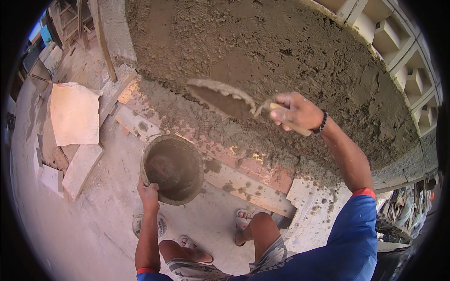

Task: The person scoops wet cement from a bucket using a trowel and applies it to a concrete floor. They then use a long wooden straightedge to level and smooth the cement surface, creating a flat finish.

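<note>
Head view, right hand gripping trowel, left hand holding bowl

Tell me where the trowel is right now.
In the head view, the trowel is up centre, held by the right hand against the wet plastered wall, above the bowl.

We saw a trowel with a flat pointed blade smeared in wet grey mortar, gripped by its wooden handle and held nearly level, its tip pointing left against the rough plastered wall. Lower down and to the left we saw a round pan, tilted so that its inside faced us, coated with grey mortar and gripped at its lower-left rim.
</note>
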### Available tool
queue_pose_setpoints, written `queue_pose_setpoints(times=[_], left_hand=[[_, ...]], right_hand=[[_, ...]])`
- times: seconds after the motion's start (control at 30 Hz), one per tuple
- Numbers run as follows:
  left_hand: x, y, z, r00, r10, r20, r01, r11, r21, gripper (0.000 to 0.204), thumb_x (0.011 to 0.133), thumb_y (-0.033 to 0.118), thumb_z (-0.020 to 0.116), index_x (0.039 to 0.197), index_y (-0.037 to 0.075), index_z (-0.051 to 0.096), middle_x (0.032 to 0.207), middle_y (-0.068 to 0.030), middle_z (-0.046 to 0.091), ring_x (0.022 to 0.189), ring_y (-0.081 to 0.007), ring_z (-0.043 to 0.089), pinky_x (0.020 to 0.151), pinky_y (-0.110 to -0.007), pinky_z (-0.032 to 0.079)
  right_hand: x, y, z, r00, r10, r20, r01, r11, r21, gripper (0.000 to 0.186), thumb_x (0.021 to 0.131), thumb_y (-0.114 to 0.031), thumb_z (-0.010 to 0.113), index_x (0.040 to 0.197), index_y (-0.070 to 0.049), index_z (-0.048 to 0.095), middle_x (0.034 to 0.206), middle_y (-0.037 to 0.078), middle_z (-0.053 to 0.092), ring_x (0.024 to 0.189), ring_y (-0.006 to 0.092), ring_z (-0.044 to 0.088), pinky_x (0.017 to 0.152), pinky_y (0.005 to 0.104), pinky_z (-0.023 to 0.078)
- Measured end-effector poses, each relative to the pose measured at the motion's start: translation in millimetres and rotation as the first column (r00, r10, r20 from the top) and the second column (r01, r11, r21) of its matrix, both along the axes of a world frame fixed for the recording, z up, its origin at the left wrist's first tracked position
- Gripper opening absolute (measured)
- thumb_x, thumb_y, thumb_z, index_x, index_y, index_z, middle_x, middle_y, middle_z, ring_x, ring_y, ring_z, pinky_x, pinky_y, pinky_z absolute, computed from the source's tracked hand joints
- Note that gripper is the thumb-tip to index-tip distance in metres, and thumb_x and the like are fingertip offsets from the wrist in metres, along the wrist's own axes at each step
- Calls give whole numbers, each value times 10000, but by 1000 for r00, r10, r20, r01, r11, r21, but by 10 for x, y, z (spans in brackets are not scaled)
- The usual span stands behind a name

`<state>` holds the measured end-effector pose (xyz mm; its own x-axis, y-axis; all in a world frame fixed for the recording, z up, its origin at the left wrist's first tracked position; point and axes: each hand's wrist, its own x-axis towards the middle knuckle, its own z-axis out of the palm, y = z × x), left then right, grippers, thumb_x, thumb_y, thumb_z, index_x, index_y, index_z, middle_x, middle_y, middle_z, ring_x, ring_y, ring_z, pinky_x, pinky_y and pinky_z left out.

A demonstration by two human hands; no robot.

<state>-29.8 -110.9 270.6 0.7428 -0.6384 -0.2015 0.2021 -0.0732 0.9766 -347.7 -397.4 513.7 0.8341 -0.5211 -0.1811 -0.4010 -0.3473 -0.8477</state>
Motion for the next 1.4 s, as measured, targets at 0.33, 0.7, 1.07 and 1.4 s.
queue_pose_setpoints(times=[0.33, 0.7, 1.07, 1.4], left_hand=[[-339, 589, 735, 994, -85, -62, 90, 992, 87, 582, 687, -57, 476, 1267, -46, 524, 1112, -94, 627, 971, -171, 568, 868, -262, 435], [-897, 1021, 2743, 971, -210, 116, 204, 977, 63, 559, 709, -57, 486, 1267, -56, 506, 1143, -105, 613, 1036, -196, 573, 950, -289, 418], [-1000, 1347, 3556, 942, -269, 202, 293, 951, -98, 700, 703, -92, 480, 1391, -72, 346, 1227, -157, 576, 1105, -203, 561, 966, -299, 426], [-1261, 1208, 4506, 922, -324, 212, 345, 936, -69, 540, 685, -68, 495, 1222, -55, 552, 1065, -97, 650, 974, -162, 597, 892, -278, 457]], right_hand=[[-1175, 541, 1331, 804, -581, -123, 448, 729, -518, 286, 915, -251, 595, 981, 26, 566, 729, 63, 544, 584, 126, 516, 537, 310, 435], [-125, 3077, 894, 789, -540, -294, 482, 245, 841, 270, 884, -86, 527, 1140, -11, 485, 813, 101, 567, 639, 196, 621, 529, 348, 563], [1122, 3400, 1450, 730, -679, -80, 556, 522, 647, 280, 816, -59, 597, 1043, 77, 504, 810, 159, 601, 578, 238, 642, 455, 363, 526], [-199, 3007, 2358, 843, 226, -488, -486, 711, -509, 457, 799, -53, 554, 1226, 103, 508, 917, 268, 657, 860, 414, 670, 745, 479, 547]])
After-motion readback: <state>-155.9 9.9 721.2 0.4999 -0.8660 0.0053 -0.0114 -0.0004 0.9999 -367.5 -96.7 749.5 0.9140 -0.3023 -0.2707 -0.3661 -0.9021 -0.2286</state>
